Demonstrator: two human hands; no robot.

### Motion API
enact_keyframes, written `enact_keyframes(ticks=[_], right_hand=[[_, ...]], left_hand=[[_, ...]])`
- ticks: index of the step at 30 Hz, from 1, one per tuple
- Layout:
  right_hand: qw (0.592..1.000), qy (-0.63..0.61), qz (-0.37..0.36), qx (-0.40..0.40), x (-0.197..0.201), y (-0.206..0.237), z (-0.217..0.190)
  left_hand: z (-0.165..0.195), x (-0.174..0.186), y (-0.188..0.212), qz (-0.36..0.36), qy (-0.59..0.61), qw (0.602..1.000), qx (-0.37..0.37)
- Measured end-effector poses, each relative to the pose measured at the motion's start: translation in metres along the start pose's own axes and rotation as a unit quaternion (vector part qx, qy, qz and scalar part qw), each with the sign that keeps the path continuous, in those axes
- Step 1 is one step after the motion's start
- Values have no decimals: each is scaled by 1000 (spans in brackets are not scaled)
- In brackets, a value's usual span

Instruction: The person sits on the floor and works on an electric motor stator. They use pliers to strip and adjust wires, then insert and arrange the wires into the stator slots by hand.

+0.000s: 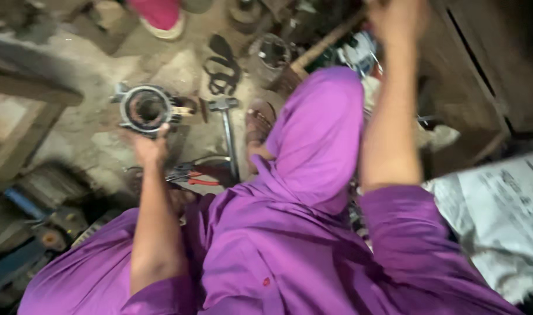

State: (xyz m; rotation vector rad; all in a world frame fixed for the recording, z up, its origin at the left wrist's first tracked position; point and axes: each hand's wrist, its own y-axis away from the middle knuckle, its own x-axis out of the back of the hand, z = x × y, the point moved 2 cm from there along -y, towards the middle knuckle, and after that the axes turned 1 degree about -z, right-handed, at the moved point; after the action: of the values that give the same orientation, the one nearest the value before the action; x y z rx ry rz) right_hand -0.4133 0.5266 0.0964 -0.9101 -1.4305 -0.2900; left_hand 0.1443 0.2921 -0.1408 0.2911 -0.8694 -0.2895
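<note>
My left hand (150, 146) grips the near rim of a round metal motor housing (145, 108), a dark ring with bolt lugs, held over the dusty floor. My right hand (398, 17) reaches far forward to the top edge of the view, by a pile of metal parts (354, 49); blur hides whether it holds anything. I sit in purple clothes, with one knee (325, 116) raised between my arms and a sandalled foot (258, 125) just left of it.
A hammer (227, 131) lies on the floor beside pliers with red handles (193, 178). A black rubber belt (223, 67) and a metal cylinder (272, 52) lie further off. A wooden frame (21, 116) stands left, wooden furniture (482, 76) right, newspaper (500, 216) near right.
</note>
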Motion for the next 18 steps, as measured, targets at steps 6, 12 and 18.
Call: enact_keyframes(ticks=[6,12,18], right_hand=[[977,27,-210,-7,-73,22,71],[988,49,-136,55,-85,26,51],[987,117,-103,30,-54,5,65]], left_hand=[[22,13,-1,-6,63,998,-20],[33,27,1,69,7,991,112],[16,14,8,102,76,986,104]])
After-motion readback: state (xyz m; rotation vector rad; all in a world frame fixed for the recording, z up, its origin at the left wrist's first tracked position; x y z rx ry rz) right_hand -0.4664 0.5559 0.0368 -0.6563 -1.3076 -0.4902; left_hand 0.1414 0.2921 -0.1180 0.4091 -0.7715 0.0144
